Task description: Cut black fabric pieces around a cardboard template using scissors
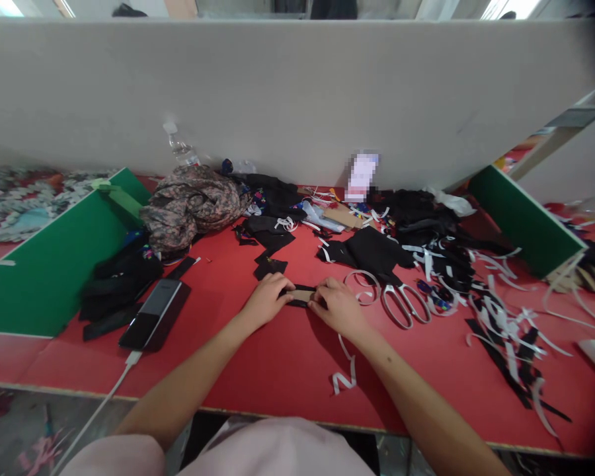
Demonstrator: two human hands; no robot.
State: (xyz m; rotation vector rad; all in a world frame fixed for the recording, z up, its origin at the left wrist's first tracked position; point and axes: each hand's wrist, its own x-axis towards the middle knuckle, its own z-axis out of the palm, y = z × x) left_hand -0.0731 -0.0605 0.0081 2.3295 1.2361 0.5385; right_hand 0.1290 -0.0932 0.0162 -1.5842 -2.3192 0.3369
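Both hands are together at the middle of the red table. Between them lies a small tan card piece with black fabric edges (302, 295), low against the tabletop. My left hand (269, 297) pinches its left end. My right hand (341, 305) has its fingers closed on the right end, covering that part. Just right of the right hand are a coiled pale strip (364, 272) and scissors with white handles (406, 306). A crinkled white strip (344, 378) lies below the right wrist. Black fabric pieces (367, 252) lie behind the hands.
A phone (155, 314) with a white cable lies on the left. Patterned cloth (193, 205) and a plastic bottle (181, 145) stand behind it. Green dividers (44, 264) flank the red table (258, 370). White and black scraps (515, 344) cover the right; a lit screen (361, 177) leans at the back.
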